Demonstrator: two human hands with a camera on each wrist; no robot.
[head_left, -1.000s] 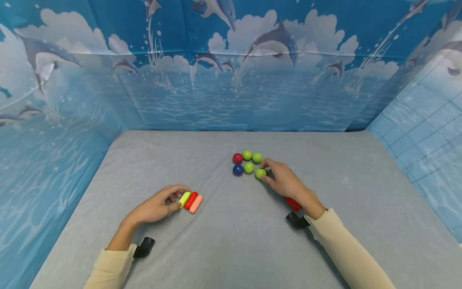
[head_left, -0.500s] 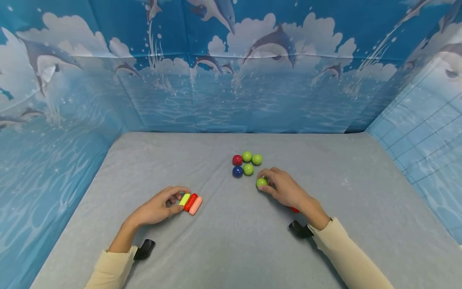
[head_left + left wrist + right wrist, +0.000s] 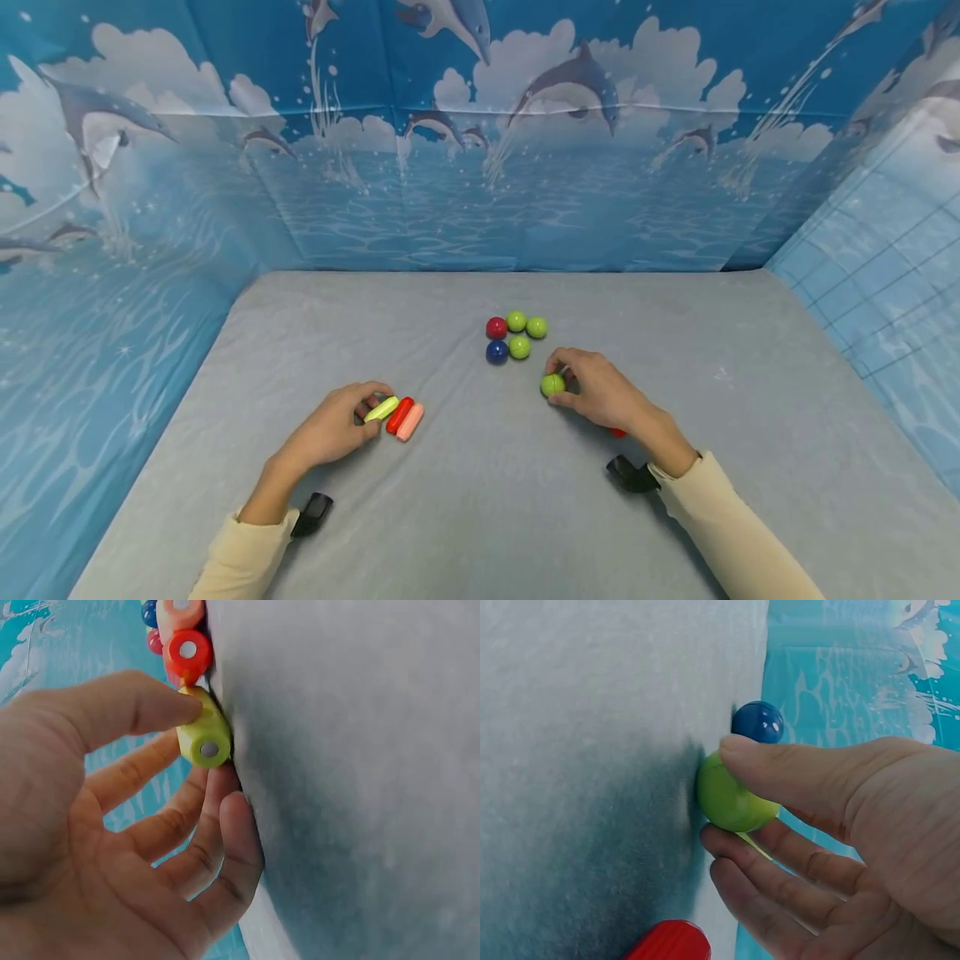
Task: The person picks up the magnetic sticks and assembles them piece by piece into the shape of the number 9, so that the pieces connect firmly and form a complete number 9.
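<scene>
My right hand (image 3: 592, 390) pinches a green ball (image 3: 552, 384) (image 3: 733, 796) between thumb and fingers, just off the grey cloth and a little apart from the ball cluster. The cluster holds a red ball (image 3: 496, 327), a blue ball (image 3: 497, 352) (image 3: 757, 721) and three green balls (image 3: 519, 347). My left hand (image 3: 333, 427) pinches a yellow-green stick (image 3: 382, 408) (image 3: 204, 736) and tilts it up. Beside it lie a red stick (image 3: 399, 414) (image 3: 187, 651) and a pink stick (image 3: 410, 422) (image 3: 180, 609).
A grey cloth (image 3: 465, 500) covers the table. Blue dolphin-print walls (image 3: 480, 150) close it in at the back and on both sides. Another red stick (image 3: 617, 432) (image 3: 671, 941) lies half hidden under my right wrist. Black wrist mounts (image 3: 315, 512) show by both sleeves.
My right hand has drawn one green ball toward me, away from the cluster. My left hand has tipped the yellow-green stick away from the red one.
</scene>
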